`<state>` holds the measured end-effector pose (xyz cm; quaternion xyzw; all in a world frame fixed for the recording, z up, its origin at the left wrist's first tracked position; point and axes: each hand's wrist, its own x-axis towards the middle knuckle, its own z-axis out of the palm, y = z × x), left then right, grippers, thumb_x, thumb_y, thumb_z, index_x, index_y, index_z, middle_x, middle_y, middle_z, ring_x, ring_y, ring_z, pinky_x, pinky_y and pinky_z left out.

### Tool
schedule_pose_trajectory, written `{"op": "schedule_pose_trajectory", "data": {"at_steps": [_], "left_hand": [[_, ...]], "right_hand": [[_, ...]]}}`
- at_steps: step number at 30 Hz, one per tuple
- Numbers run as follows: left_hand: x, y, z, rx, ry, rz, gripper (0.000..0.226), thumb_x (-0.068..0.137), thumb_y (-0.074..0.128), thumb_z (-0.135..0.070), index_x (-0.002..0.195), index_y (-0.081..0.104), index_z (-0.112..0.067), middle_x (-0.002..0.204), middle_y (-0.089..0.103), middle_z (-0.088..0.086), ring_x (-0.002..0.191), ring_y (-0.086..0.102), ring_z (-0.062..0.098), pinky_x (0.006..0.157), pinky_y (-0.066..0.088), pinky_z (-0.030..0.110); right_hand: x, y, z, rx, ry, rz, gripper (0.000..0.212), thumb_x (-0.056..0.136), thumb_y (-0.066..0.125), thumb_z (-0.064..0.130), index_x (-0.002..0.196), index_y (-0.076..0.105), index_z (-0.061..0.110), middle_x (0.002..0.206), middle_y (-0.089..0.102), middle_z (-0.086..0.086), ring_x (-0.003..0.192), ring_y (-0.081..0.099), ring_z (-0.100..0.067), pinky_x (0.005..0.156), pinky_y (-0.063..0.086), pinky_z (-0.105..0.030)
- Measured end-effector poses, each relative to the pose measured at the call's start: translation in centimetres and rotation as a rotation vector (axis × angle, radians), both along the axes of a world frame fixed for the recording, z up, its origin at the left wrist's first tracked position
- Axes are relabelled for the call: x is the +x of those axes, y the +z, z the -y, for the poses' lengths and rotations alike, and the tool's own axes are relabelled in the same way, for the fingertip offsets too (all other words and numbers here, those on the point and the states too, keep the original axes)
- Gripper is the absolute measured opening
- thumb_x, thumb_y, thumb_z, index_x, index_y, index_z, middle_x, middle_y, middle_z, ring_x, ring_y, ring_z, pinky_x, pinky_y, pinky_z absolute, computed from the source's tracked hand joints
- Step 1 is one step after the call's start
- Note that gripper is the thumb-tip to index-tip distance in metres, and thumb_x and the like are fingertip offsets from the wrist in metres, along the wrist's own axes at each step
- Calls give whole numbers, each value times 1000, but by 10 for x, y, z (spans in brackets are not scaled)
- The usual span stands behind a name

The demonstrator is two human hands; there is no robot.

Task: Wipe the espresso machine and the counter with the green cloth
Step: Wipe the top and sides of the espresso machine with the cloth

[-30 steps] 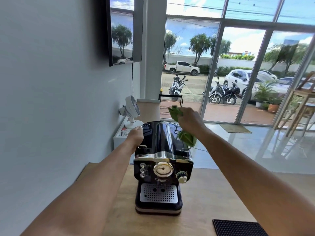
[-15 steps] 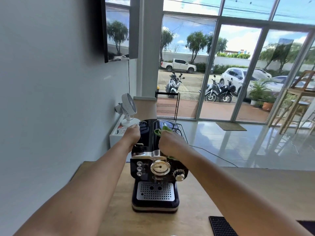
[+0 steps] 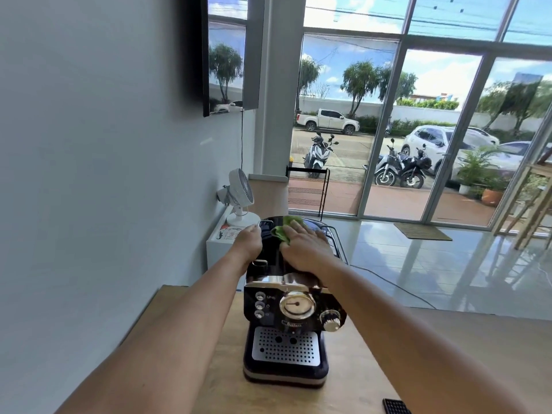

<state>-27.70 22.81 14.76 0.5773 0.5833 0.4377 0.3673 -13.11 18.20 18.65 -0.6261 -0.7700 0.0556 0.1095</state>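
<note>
A black espresso machine (image 3: 294, 312) with a round gauge and chrome trim stands on the wooden counter (image 3: 352, 392). My right hand (image 3: 306, 249) lies flat on the machine's top, fingers straight, pressing the green cloth (image 3: 279, 233) against it. Only the cloth's far and left edges show past my fingers. My left hand (image 3: 249, 243) grips the machine's upper left edge, fingers curled over it.
A grey wall runs close along the left. A small white fan (image 3: 240, 194) stands on a white cabinet behind the machine. A black ridged mat (image 3: 395, 407) lies at the counter's front right edge. Glass doors and a shiny tiled floor fill the right.
My right hand came down from above the machine's right side with the cloth, then slid it backward along the top and flattened out. My left hand stayed at the left edge.
</note>
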Motion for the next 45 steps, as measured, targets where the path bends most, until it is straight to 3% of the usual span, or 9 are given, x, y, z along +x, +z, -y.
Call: {"op": "schedule_pose_trajectory", "data": {"at_steps": [6, 10, 14, 19, 25, 32, 36, 42, 45], "left_hand": [[-1, 6, 6, -26, 3, -17, 44, 102, 30, -23, 138, 46, -3, 145, 45, 10, 135, 39, 26, 114, 29, 35], [1, 6, 3, -49, 22, 34, 43, 103, 31, -22, 137, 48, -1, 140, 50, 17, 130, 47, 31, 108, 39, 37], [2, 3, 2, -21, 17, 31, 45, 103, 28, -21, 142, 41, -2, 150, 40, 11, 139, 34, 22, 115, 24, 30], [0, 3, 2, -26, 22, 14, 43, 102, 27, -19, 132, 48, 3, 141, 48, 19, 131, 42, 31, 110, 32, 37], [1, 2, 2, -42, 48, 41, 40, 102, 29, -16, 128, 49, 7, 132, 52, 25, 124, 48, 37, 100, 41, 40], [0, 2, 3, -23, 6, 13, 40, 102, 27, -18, 126, 50, 4, 134, 51, 20, 125, 47, 32, 106, 36, 38], [-3, 2, 4, -16, -12, -33, 30, 100, 26, -12, 94, 54, -4, 108, 55, 18, 103, 51, 28, 89, 40, 35], [-3, -2, 0, -2, -10, -39, 32, 101, 26, -13, 97, 55, 1, 99, 52, 11, 94, 47, 19, 83, 37, 30], [-2, -1, -1, 2, 10, -32, 31, 102, 26, -15, 84, 50, -6, 94, 50, 10, 91, 46, 21, 86, 39, 36]], "right_hand": [[-5, 0, 12, 10, 192, 0, 52, 100, 31, 29, 152, 31, 27, 162, 22, 7, 150, 1, -7, 118, -8, -34], [15, -9, 68, 31, 304, 18, 51, 103, 28, 35, 153, 26, 31, 162, 18, 14, 148, -3, 0, 118, -7, -30], [19, 2, 38, -34, 274, 22, 49, 103, 26, 40, 152, 29, 36, 161, 20, 17, 148, 3, -1, 123, 4, -39], [-8, -2, 1, -21, 139, 63, 54, 101, 29, 34, 154, 26, 25, 163, 17, 8, 150, 0, -7, 120, 0, -35], [-5, -6, 91, 170, 214, 110, 48, 103, 28, 32, 149, 36, 20, 156, 33, 4, 147, 19, -14, 118, 16, -36], [-14, 13, 18, 25, 107, 97, 49, 97, 34, 24, 145, 43, 20, 154, 39, 0, 142, 30, -18, 113, 27, -41], [-29, 8, 8, 46, 32, 123, 44, 94, 39, 19, 136, 51, 13, 144, 49, -6, 137, 37, -24, 109, 32, -40], [5, -21, 76, 241, 232, -45, 41, 100, 38, 32, 138, 53, 26, 142, 49, 14, 136, 31, -6, 114, 27, -37], [15, -41, 95, 448, 313, -162, 38, 93, 45, 33, 123, 66, 25, 124, 59, 18, 125, 42, -4, 101, 35, -35]]}}
